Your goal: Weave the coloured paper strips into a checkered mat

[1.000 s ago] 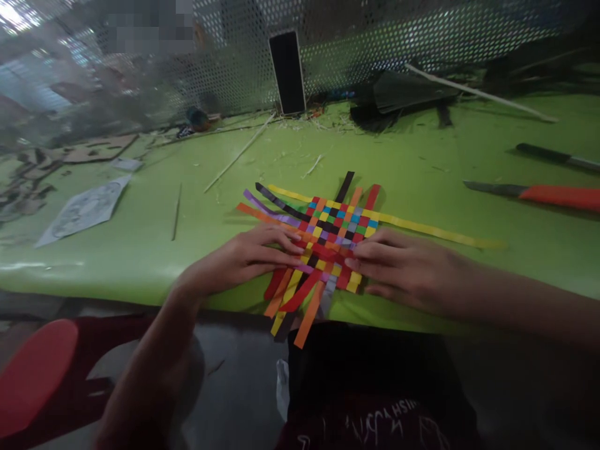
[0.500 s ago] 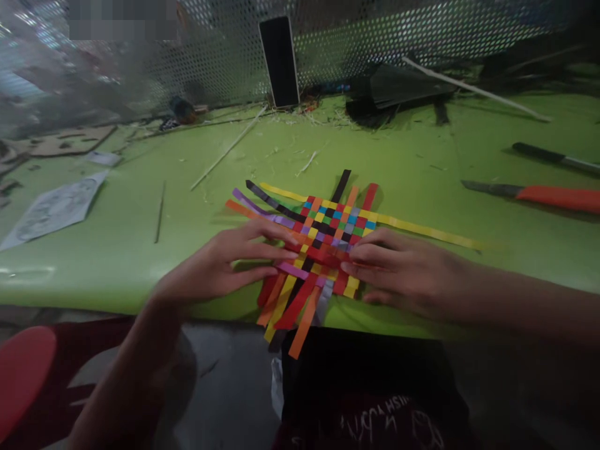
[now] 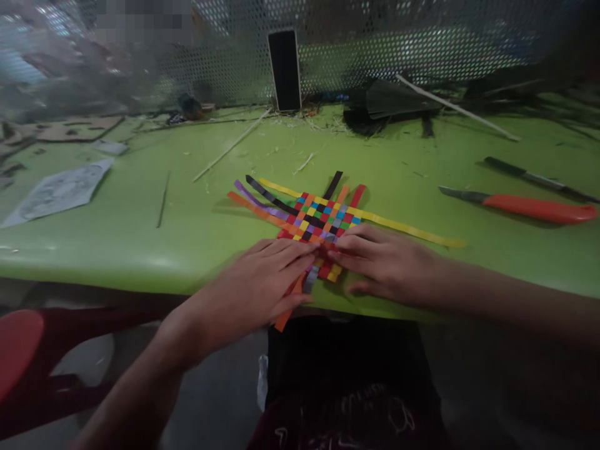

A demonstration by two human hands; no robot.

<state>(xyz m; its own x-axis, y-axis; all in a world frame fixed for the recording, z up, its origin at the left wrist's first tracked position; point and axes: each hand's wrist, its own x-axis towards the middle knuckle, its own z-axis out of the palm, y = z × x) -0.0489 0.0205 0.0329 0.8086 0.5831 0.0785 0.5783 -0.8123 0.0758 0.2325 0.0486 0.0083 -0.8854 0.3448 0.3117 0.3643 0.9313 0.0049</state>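
A woven mat of coloured strips lies near the table's front edge, its checkered middle mixing red, yellow, black, orange, blue, green and purple. Loose ends stick out around it, among them a long yellow strip to the right and a purple strip to the left. Across the mat's lower left part lies my left hand, fingers stretched out and covering several strip ends. From the right, my right hand rests its extended fingertips on the weave, close to the left fingertips. What lies under the fingers is hidden.
To the right lie a knife with a red handle and a dark-handled blade. A phone leans upright against the perforated mesh. A paper with drawings, thin sticks and shavings are scattered on the green table. A red chair stands lower left.
My left hand has moved rightward over the lower mat, now covering the strip ends there. My right fingers stay on the weave. The view has shifted slightly.
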